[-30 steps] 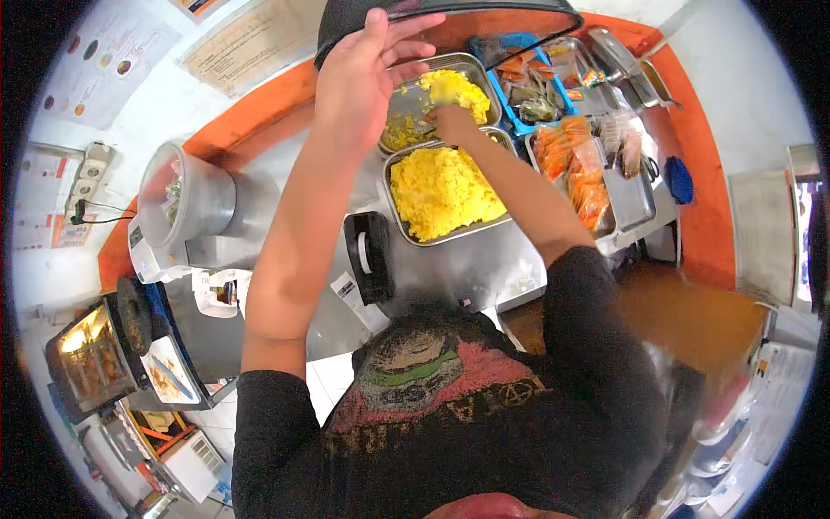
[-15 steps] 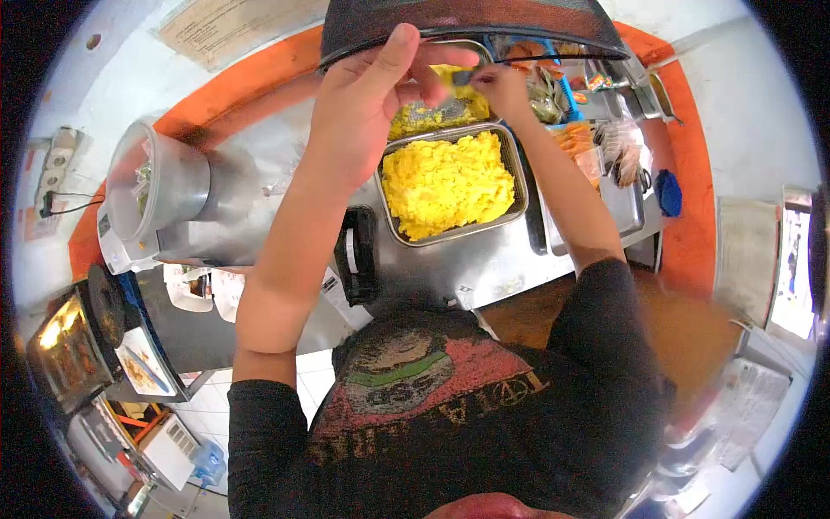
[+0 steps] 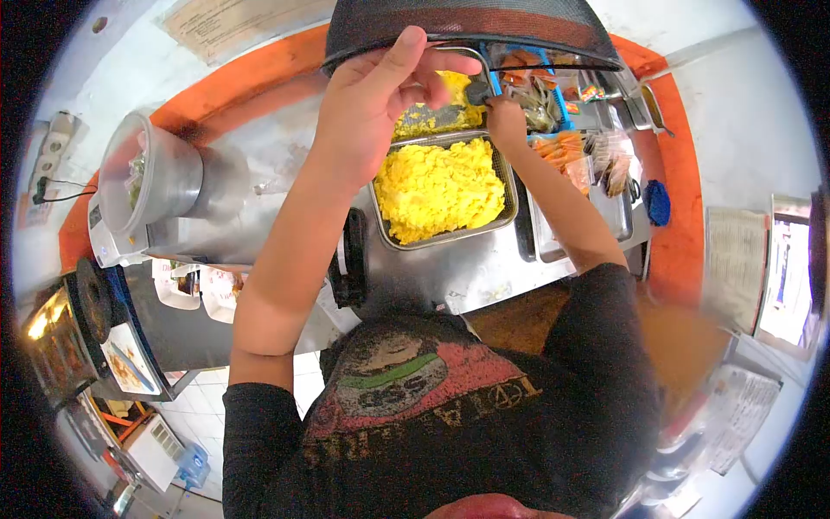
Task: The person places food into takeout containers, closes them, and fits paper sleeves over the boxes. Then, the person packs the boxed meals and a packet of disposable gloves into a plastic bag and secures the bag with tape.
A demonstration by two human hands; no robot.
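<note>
My left hand (image 3: pixel 370 99) is raised just under the rim of a dark mesh food cover (image 3: pixel 484 30), thumb up and fingers spread and partly bent. It may touch the cover; I cannot tell. My right hand (image 3: pixel 507 121) is closed around a small utensil with a dark, rounded head (image 3: pixel 476 92), its handle hidden in the fist. That head is over the rear metal tray (image 3: pixel 486 65), which has a thin scatter of yellow food. Nearer me, a second metal tray (image 3: pixel 516 203) is heaped with yellow food like scrambled egg (image 3: pixel 441 190).
A blue basket (image 3: pixel 571 105) and orange packets (image 3: pixel 560 154) lie right of the trays. A black oblong item (image 3: pixel 349 259) is left of the near tray. Further left, a clear plastic tub (image 3: pixel 130 182) stands on a white scale (image 3: pixel 104 238).
My right hand has drawn slightly back toward me, and the utensil's dark head shows more clearly. My left hand stays raised by the cover. The view has shifted a little.
</note>
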